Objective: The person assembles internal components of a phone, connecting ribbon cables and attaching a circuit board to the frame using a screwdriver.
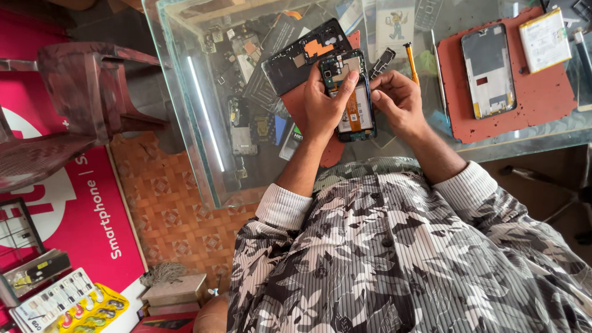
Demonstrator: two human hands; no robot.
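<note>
Head view: the person leans over a glass counter (185,111) with a greenish edge, and both bare hands meet near the twelve o'clock part of the scene. The left hand (324,105) has its grip wrapped around an opened smartphone (351,102), a flat dark rectangle with its back removed, thumb lying across the upper part where the green circuit board shows. An orange strip crosses the pale battery below. The right hand (398,102), just at three o'clock of the phone, pinches a slim orange-handled screwdriver (411,61) between thumb and forefinger, the shaft rising toward twelve o'clock; its fingertips touch the phone's edge.

Just beyond the phone, at eleven o'clock from it, lies a black plastic back frame (302,55) with an orange patch, tilted on the glass. A small dark part (383,60) lies between that frame and the screwdriver. Under the hands a red mat (296,105) peeks out.

At two o'clock a second, rough-edged red mat (530,98) carries another bare phone chassis (489,71), silvery and smooth, and a white rectangular battery (544,40) beside it.

Through the glass, loose boards and parts show on a lower shelf. At nine o'clock stands a dark red moulded plastic chair (80,92) on patterned orange tiles. The person's shirt is a grey leaf print with ribbed white cuffs.
</note>
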